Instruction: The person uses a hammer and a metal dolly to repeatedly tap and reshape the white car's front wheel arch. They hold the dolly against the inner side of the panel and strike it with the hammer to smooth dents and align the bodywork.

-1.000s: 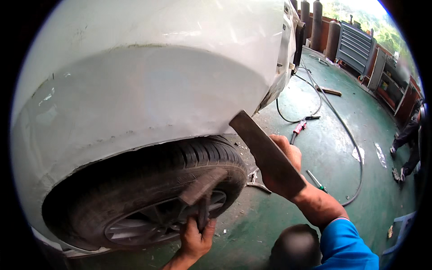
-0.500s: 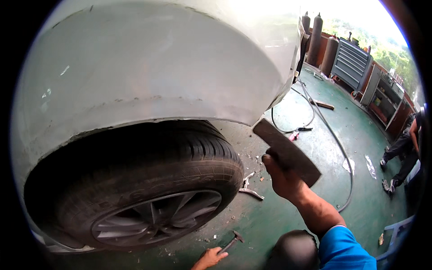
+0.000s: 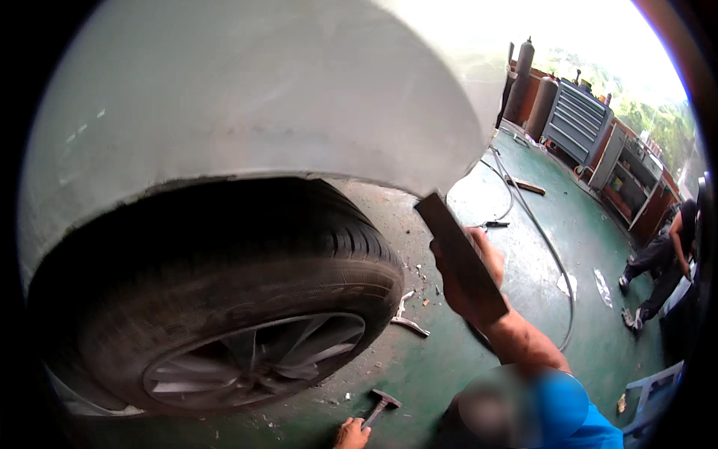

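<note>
At the lower edge my left hand (image 3: 351, 435) is closed round the handle of a hammer (image 3: 382, 402), its head pointing up and away from me. My right hand (image 3: 455, 294) grips a flat, dark rectangular block (image 3: 461, 253), with fingers showing on its right side. The block's upper end overlaps the bottom corner of a pale car body panel (image 3: 262, 97) in this view; whether they touch I cannot tell. Below the panel's worn wheel-arch edge is a black tyre (image 3: 299, 280) on a grey spoked wheel (image 3: 262, 363). Part of my right sleeve is blurred.
Broken pale scraps (image 3: 410, 325) lie on the green floor (image 3: 523, 314) by the tyre. A hose (image 3: 550, 251) curves across at right. Further off are a grey drawer cabinet (image 3: 576, 120), gas cylinders (image 3: 521, 78) and another person (image 3: 658, 258). A bluish stool (image 3: 649, 400) stands lower right.
The block has turned in my right hand's grip, and fingers now show on its right side. My left hand is lower, with the hammer head tilted differently. The whole view has shifted slightly.
</note>
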Demonstrator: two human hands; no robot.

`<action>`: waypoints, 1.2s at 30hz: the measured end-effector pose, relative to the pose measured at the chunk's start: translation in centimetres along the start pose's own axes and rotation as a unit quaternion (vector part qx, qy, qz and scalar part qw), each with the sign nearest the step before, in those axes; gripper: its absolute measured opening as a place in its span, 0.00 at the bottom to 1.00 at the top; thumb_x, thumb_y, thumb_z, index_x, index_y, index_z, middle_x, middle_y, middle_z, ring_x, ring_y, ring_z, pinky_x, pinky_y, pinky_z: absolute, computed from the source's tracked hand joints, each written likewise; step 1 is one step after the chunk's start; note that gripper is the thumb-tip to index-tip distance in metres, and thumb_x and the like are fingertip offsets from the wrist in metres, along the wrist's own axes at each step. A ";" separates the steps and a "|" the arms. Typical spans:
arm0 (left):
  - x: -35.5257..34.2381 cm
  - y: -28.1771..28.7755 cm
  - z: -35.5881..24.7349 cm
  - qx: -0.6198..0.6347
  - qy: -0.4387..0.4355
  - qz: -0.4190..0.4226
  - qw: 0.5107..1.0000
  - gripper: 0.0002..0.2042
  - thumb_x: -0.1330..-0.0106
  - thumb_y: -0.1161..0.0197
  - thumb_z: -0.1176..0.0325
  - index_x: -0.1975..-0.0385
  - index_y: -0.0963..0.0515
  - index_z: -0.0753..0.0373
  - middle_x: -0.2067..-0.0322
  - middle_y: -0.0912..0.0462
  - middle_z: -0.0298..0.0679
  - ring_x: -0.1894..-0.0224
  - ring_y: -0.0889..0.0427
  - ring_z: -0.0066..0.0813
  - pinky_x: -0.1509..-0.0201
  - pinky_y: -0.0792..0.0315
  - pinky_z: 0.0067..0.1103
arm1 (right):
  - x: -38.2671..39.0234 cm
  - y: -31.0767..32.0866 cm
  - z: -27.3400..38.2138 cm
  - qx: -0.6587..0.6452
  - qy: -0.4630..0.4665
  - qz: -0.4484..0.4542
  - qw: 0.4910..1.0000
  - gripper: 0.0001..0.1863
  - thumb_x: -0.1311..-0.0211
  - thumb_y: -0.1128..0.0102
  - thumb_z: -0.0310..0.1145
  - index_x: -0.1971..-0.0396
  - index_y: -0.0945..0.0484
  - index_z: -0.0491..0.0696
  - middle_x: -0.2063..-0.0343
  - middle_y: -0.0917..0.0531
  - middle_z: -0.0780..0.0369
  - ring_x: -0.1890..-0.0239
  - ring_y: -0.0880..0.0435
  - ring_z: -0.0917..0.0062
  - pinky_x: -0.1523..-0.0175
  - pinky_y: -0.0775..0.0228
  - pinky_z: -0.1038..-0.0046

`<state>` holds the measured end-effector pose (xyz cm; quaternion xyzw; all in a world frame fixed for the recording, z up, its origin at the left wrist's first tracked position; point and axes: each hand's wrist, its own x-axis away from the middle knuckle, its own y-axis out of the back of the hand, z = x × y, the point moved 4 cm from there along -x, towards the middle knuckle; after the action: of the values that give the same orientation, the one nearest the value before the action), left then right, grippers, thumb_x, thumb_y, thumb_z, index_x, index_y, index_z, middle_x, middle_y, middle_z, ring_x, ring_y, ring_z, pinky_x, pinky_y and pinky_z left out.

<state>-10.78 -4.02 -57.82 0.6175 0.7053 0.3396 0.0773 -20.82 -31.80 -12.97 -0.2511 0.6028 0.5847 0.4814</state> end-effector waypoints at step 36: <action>-6.7 30.5 -43.5 0.226 -0.366 -0.331 0.840 0.11 0.33 0.36 0.73 0.53 0.25 0.65 0.68 0.19 0.41 0.69 0.18 0.30 0.63 0.21 0.26 | 17.9 -3.4 -8.3 -0.393 -0.295 0.041 0.870 0.09 0.47 0.31 0.25 0.70 0.24 0.42 0.79 0.21 0.55 0.79 0.20 0.61 0.73 0.30 0.68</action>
<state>-7.31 -26.67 -9.44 0.4270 0.8452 -0.1258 0.2957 -27.62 -35.63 -31.35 -0.2104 0.1622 0.8395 0.4741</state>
